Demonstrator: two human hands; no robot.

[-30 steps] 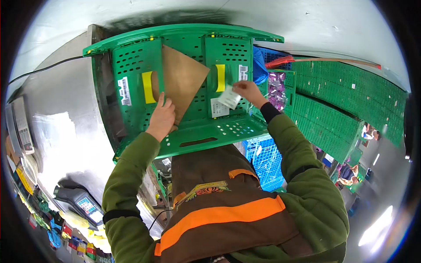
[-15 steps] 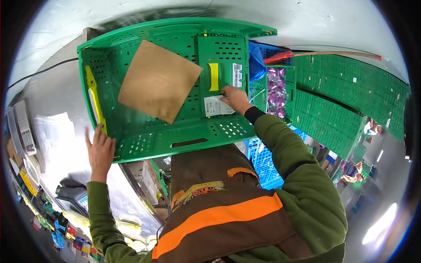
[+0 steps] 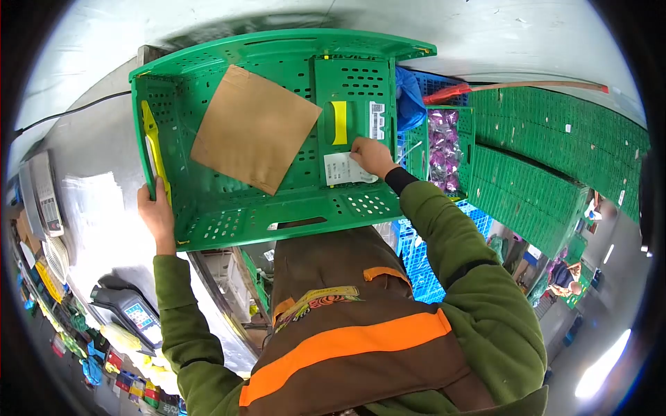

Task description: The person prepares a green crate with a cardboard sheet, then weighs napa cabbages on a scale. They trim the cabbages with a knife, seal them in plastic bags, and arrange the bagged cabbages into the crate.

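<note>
A large green plastic crate [image 3: 208, 239] lies in front of me, with a square piece of brown cardboard [image 3: 255, 130] resting inside it. My left hand [image 3: 158, 213] grips the crate's left wall, fingers over the rim just below a yellow handle [image 3: 154, 149]. At the crate's right end my right hand [image 3: 374, 158] pinches the edge of a white printed paper label [image 3: 341, 170], which lies against the green end panel. Above the label are a yellow handle piece [image 3: 339, 123] and a white barcode sticker [image 3: 377, 120].
The crate stands on a metal table [image 3: 90, 208]. On the right are a crate of purple packs [image 3: 444, 149], a blue bag [image 3: 409, 99], stacked green crates [image 3: 541, 125] and a red-wrapped stick [image 3: 447, 93]. A scale [image 3: 47, 201] and a dark keypad device [image 3: 132, 312] stand left.
My left hand has moved up and closed over the crate's left rim. The right hand stays at the label. The crate's left end appears shifted slightly right.
</note>
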